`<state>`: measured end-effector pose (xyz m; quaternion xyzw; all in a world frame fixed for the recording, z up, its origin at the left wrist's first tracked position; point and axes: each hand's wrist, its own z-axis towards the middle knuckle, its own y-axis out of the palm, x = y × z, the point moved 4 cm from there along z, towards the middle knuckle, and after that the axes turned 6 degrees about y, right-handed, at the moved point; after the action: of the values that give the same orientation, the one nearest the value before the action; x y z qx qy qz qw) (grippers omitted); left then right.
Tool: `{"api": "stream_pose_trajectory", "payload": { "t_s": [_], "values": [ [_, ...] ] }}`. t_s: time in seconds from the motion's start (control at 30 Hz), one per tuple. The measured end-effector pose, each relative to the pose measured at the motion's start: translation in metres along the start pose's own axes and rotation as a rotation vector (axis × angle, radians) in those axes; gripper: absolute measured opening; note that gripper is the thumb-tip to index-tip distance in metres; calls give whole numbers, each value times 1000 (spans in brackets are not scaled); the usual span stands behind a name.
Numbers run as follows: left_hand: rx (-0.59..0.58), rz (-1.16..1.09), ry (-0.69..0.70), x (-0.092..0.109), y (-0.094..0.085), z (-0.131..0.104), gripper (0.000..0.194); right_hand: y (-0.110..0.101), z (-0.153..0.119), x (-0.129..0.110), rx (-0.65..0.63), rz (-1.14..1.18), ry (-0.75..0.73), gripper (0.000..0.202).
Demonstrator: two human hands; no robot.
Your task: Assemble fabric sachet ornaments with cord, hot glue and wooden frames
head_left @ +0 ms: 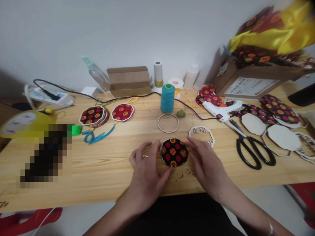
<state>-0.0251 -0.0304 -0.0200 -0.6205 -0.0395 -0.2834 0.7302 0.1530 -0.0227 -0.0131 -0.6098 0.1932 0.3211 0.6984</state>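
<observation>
Both forearms (118, 211) slant inward over the surface's (98, 170) near edge. I see the left hand (147, 172), fingers curved, pinching the left and lower rim of a black flowered disc (173, 152) between both hands; the right hand (208, 162), half-bent, holds its right rim.

Far left of the counter (98, 173): white power strip (64, 99), black plug inserted, red light showing. Left edge, nearer: yellow roll (40, 117), labelled. Far side, along the wall (147, 29): spray bottle (95, 73), just left of an open cardboard box (129, 76). Far right: labelled carton (222, 82), yellow cloth (265, 42) heaped above its top.
</observation>
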Motion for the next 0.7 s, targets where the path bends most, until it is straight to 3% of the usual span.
{"api": "stream_pose_trajectory", "payload": {
  "t_s": [0.53,0.7],
  "values": [
    [7,-22,-3,0,0,-1,65,0,1,-1,-19,-9,24,41],
    [14,-8,8,0,-1,0,65,-5,2,6,32,-48,37,42]
  ]
}}
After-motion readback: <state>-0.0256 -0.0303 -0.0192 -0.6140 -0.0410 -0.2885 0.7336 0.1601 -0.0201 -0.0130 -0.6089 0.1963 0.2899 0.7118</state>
